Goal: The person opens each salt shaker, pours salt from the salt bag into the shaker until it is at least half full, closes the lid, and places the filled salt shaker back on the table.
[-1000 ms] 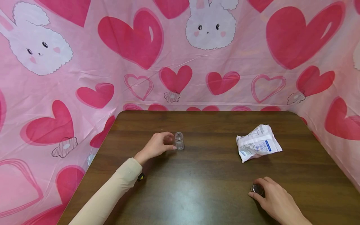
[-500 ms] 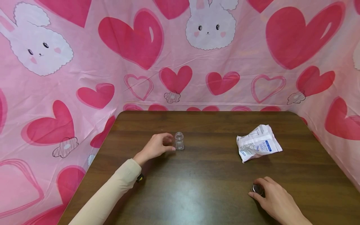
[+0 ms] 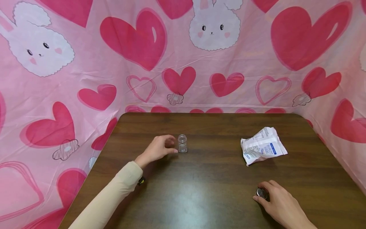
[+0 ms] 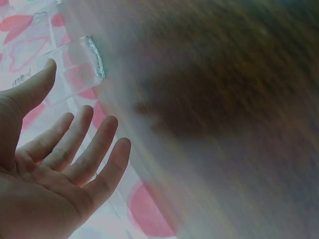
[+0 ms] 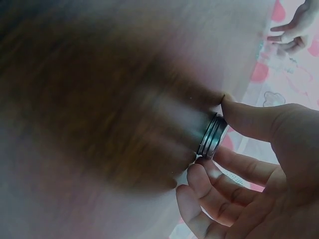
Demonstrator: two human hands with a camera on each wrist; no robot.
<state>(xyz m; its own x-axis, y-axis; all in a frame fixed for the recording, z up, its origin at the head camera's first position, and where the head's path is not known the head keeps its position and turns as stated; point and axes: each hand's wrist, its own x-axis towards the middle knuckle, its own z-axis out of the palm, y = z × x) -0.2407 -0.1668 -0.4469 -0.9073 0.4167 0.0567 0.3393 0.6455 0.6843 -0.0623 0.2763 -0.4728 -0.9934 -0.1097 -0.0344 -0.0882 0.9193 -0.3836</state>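
In the head view, a small clear glass jar (image 3: 182,144) stands upright and without a lid on the table, left of the middle. My left hand (image 3: 158,148) is just left of it, fingers spread in a loose curve with a small gap to the glass. The left wrist view shows the bare palm and the jar (image 4: 77,69) beyond the thumb. At the front right, my right hand (image 3: 281,200) holds a round silver metal lid (image 3: 261,193) between thumb and fingers, low at the tabletop. Its ridged side (image 5: 212,137) shows in the right wrist view.
A crumpled white packet (image 3: 263,146) with blue print lies at the back right of the brown wooden table (image 3: 217,171). A pink cloth (image 3: 183,57) with hearts and rabbits hangs behind the table and along its sides.
My left hand has drawn slightly left, away from the jar. The right hand, the lid, the jar and the packet have stayed in place.
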